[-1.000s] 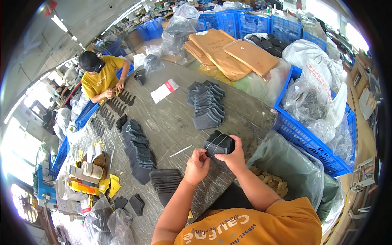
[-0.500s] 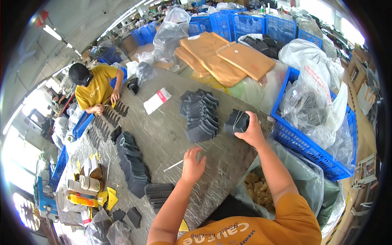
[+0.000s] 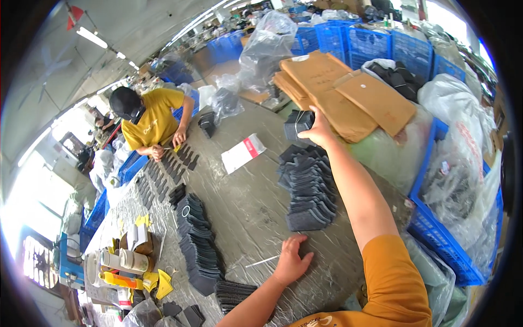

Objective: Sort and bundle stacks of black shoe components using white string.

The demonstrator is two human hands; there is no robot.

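At the far end of the fanned row of dark grey cut pieces (image 3: 308, 191), my right hand (image 3: 320, 131) grips a bundle of dark pieces (image 3: 298, 125) bound with a pale band. Its fingers and thumb clasp the bundle's right side. Nearer to me, my left hand (image 3: 293, 261) rests low over the table with thumb and fingers apart, nothing seen in it. Just left of its fingers lies a thin white stick (image 3: 263, 261). Another long row of dark pieces (image 3: 199, 242) stretches along the left, with a ridged dark stack (image 3: 234, 294) beside my left forearm.
A white-and-red packet (image 3: 243, 153) lies mid-table. Across the table, a co-worker in yellow (image 3: 154, 117) handles small dark pieces. Brown paper packages (image 3: 327, 92) are piled at the back. A blue crate (image 3: 447, 248) with plastic bags stands right; bottles (image 3: 133, 260) sit left.
My right hand has carried the banded bundle away from me, from the right side of the fanned row to its far end. The view has shifted; my left hand stays near the white stick.
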